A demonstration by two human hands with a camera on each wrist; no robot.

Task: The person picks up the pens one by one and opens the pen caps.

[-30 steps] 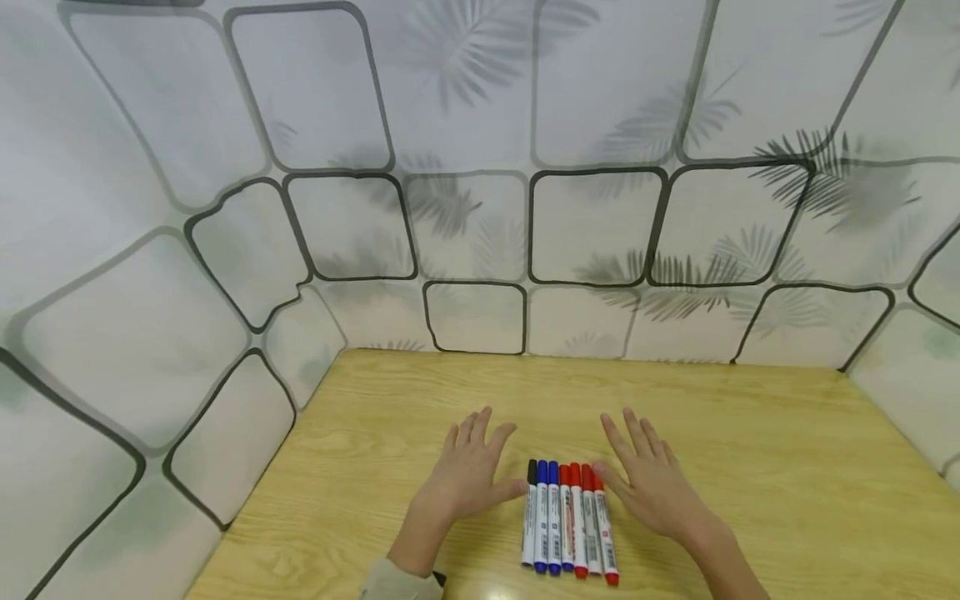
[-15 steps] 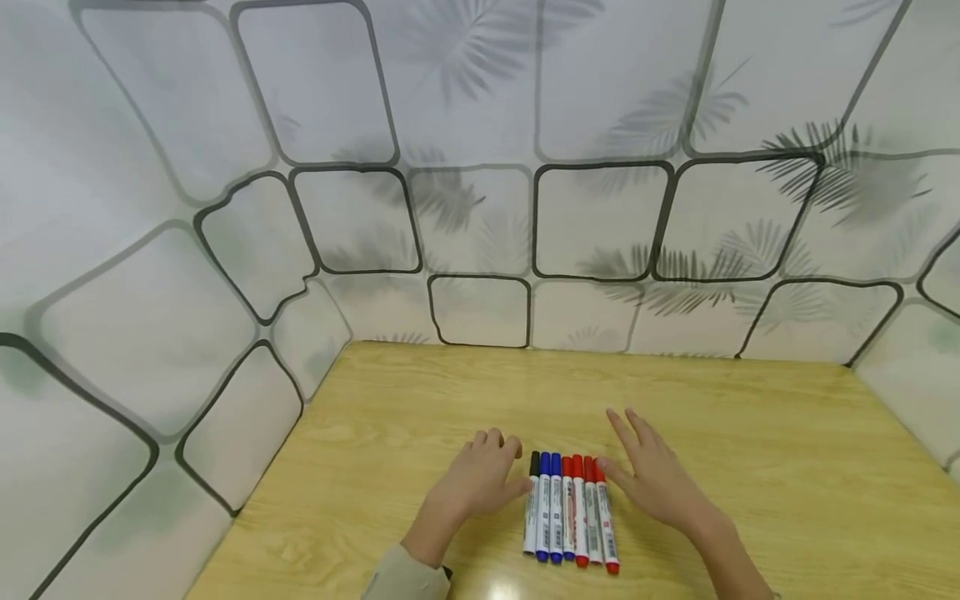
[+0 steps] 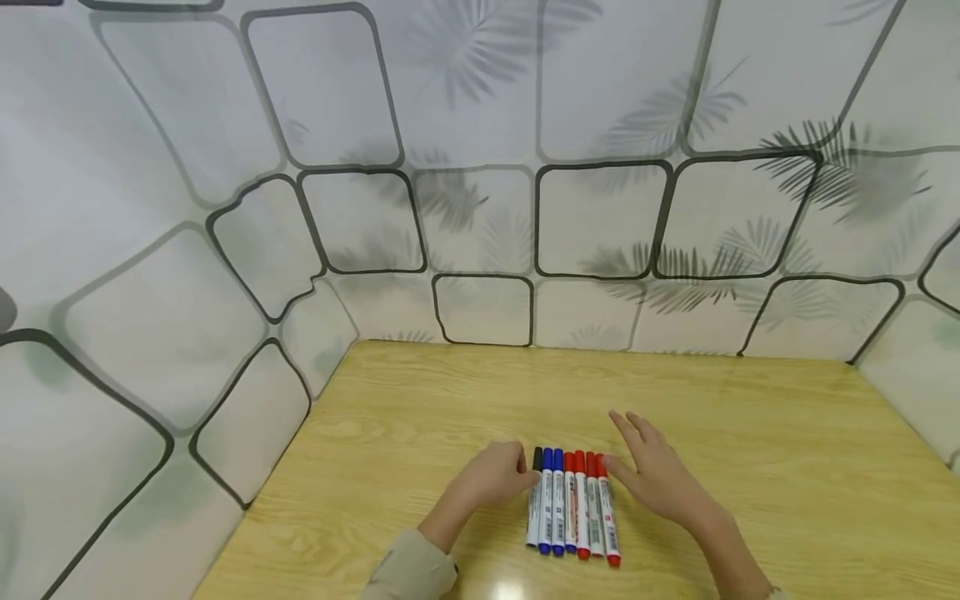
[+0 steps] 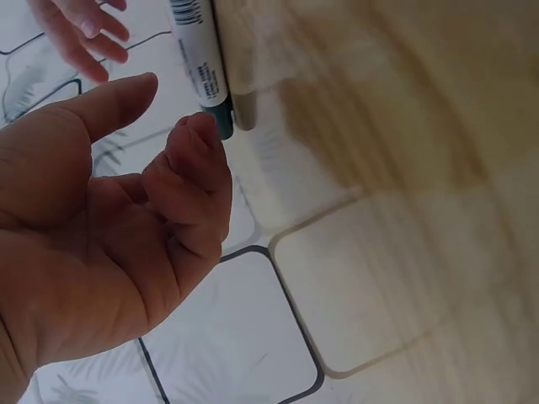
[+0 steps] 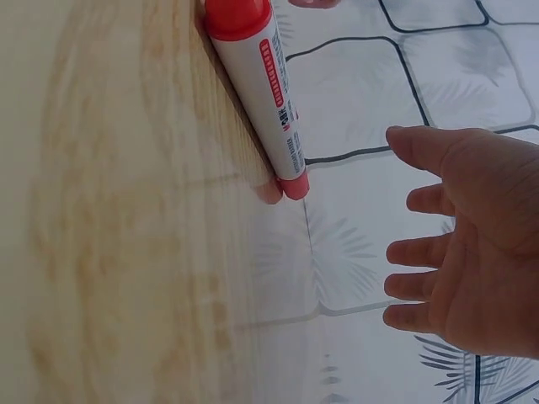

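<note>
A row of whiteboard markers lies side by side on the wooden table in the head view, caps pointing away from me. At its left end is a black-capped marker (image 3: 534, 512), then two blue ones, such as this blue marker (image 3: 558, 508), then several with red caps. My left hand (image 3: 489, 478) is beside the black marker's cap, fingers bent and thumb reaching over it. In the left wrist view a gap shows between thumb and fingertips, the dark cap (image 4: 221, 120) right at the fingertips. My right hand (image 3: 663, 483) spreads beside the rightmost red marker (image 3: 609, 521), holding nothing.
The wooden tabletop (image 3: 420, 392) reaches back to a pale wall covering (image 3: 480, 312) printed with dark outlines and leaf shadows. The same covering encloses the left and right sides.
The left hand has turned and moved right, its spread fingers bending down by the black marker. The right hand stays nearly in place. The markers keep their row.
</note>
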